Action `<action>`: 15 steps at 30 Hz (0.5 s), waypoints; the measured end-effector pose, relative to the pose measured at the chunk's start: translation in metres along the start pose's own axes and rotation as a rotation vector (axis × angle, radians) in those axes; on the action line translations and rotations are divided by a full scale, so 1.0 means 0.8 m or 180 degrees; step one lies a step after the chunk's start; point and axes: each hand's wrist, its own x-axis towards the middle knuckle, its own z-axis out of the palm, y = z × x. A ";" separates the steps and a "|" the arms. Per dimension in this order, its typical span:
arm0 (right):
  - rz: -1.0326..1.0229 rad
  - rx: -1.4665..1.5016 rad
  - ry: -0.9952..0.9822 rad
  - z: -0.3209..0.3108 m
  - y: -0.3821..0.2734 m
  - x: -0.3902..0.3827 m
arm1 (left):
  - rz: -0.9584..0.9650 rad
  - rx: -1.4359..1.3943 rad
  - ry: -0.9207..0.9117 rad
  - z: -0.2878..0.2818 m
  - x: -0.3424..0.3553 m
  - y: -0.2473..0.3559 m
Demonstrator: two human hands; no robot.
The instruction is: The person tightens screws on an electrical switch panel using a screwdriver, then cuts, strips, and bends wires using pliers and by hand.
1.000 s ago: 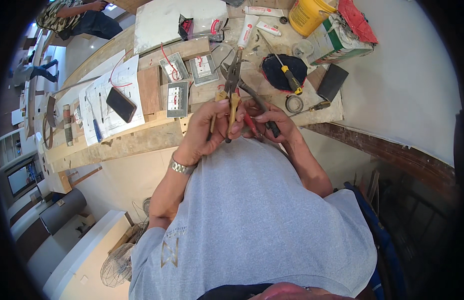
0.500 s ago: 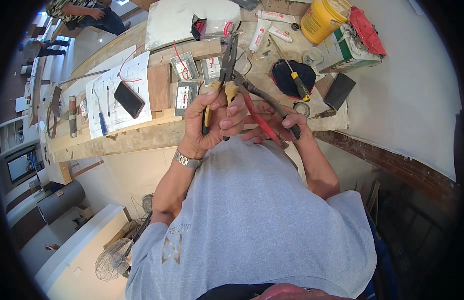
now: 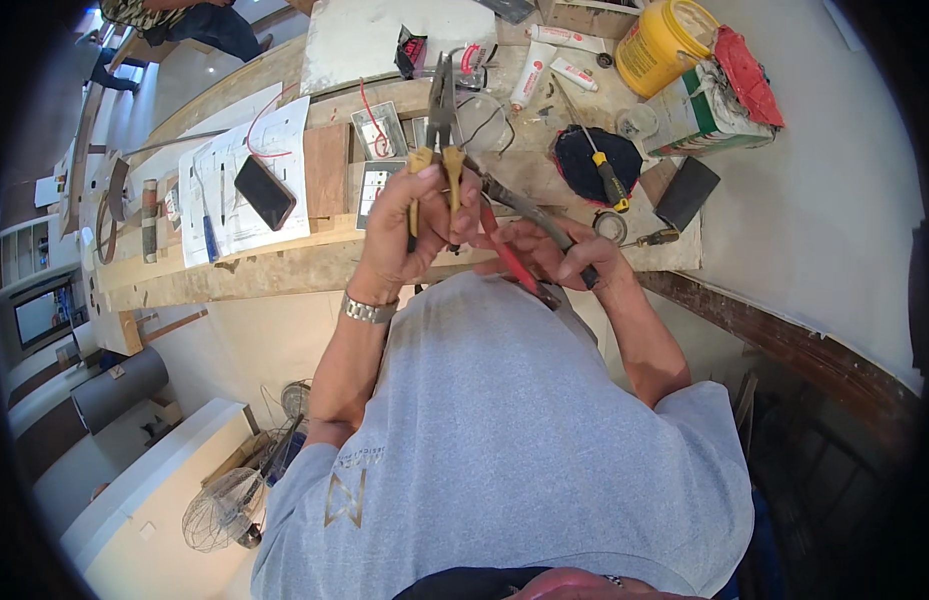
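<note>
Yellow-handled pliers (image 3: 441, 110) with dull steel, tapering noses are gripped in your left hand (image 3: 392, 218), raised above the near edge of the rough wooden desk (image 3: 284, 268). Your right hand (image 3: 584, 258) closes around the dark handle of a red-and-dark-handled tool (image 3: 517, 262) just beside them. White tubes (image 3: 532, 75) carry red print, too small to read reliably; fine lines mark the paper sheet (image 3: 219, 150).

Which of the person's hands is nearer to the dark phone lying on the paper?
The left. The left hand, holding yellow-handled pliers, is to the right of the phone; the right hand is farther right.
</note>
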 end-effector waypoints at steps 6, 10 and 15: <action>0.0517 -0.1047 0.0675 0.006 -0.022 -0.010 | 0.0209 0.0685 0.0267 -0.011 -0.004 0.003; 0.0633 -0.1094 0.0345 -0.015 -0.027 -0.026 | 0.0172 0.0069 0.0086 -0.011 -0.010 0.008; 0.0523 -0.0730 0.0635 -0.016 -0.020 -0.041 | 0.0386 -0.0298 -0.0030 -0.004 -0.006 0.033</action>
